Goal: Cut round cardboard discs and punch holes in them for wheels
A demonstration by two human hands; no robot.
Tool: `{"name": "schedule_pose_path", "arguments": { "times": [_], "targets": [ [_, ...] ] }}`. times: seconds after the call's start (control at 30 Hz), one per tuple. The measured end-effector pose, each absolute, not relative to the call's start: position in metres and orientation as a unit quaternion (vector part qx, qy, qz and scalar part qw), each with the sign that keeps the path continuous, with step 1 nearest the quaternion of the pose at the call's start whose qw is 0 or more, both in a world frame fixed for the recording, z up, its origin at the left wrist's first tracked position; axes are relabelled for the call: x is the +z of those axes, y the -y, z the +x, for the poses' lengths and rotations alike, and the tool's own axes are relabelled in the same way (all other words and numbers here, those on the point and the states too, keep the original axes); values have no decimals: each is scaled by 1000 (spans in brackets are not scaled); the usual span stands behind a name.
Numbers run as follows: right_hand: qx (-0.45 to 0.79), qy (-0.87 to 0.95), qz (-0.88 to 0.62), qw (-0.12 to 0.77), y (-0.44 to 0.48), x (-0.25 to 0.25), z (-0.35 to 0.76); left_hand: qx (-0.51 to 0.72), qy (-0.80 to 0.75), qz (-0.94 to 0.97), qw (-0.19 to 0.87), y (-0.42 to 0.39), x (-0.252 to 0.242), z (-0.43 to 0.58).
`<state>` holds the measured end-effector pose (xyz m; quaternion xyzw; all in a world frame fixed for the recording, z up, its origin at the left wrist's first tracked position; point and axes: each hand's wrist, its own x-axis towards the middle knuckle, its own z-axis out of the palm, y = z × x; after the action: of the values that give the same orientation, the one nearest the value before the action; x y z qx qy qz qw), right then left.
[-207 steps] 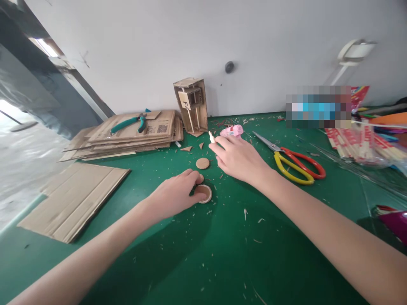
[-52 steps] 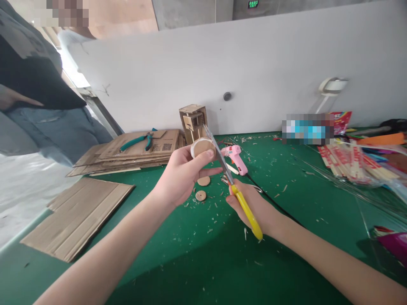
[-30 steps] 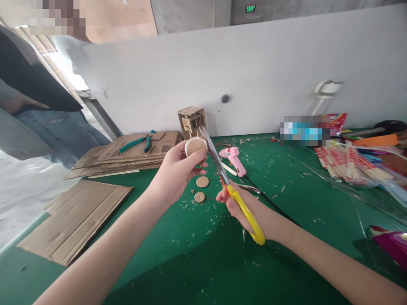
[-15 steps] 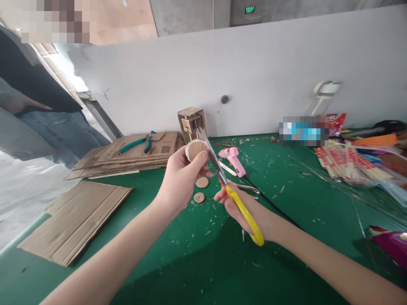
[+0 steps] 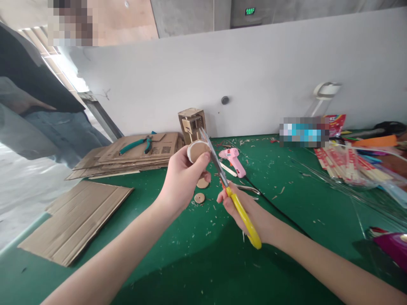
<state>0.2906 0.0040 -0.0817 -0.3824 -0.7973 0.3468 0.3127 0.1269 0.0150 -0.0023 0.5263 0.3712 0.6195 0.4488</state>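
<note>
My left hand [image 5: 181, 180] is closed around a round cardboard wheel [image 5: 197, 151] with a white rim, lifted above the green table [image 5: 190, 271]. My right hand [image 5: 246, 207] grips yellow-and-red scissors [image 5: 229, 192]; their blades point up and lie against the wheel's right edge. Below the wheel, two small cardboard discs [image 5: 199, 198] rest on the mat, one partly hidden behind my fingers.
A pink glue gun [image 5: 233, 157] with its black cord lies just beyond the scissors. A small cardboard model [image 5: 191, 124] stands at the wall beside stacked cardboard [image 5: 127, 154] bearing green pliers [image 5: 136, 144]. A flat sheet [image 5: 74, 218] lies left. Bagged sticks [image 5: 349, 165] lie right. Another person stands far left.
Since the first frame my left hand lifted the wheel off the table and my right hand took up the scissors. Over the last second the wheel has turned slightly against the blades.
</note>
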Motion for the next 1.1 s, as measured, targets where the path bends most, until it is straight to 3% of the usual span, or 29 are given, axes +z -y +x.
{"name": "schedule_pose_path", "arguments": {
  "times": [0.67, 1.1],
  "targets": [
    [290, 804, -393, 338, -5, -83, 285, 586, -338, 559, 479, -15, 4, 124],
    [272, 816, -411, 301, -6, -80, 290, 548, -356, 581, 486, -19, 9, 112]
  ]
}}
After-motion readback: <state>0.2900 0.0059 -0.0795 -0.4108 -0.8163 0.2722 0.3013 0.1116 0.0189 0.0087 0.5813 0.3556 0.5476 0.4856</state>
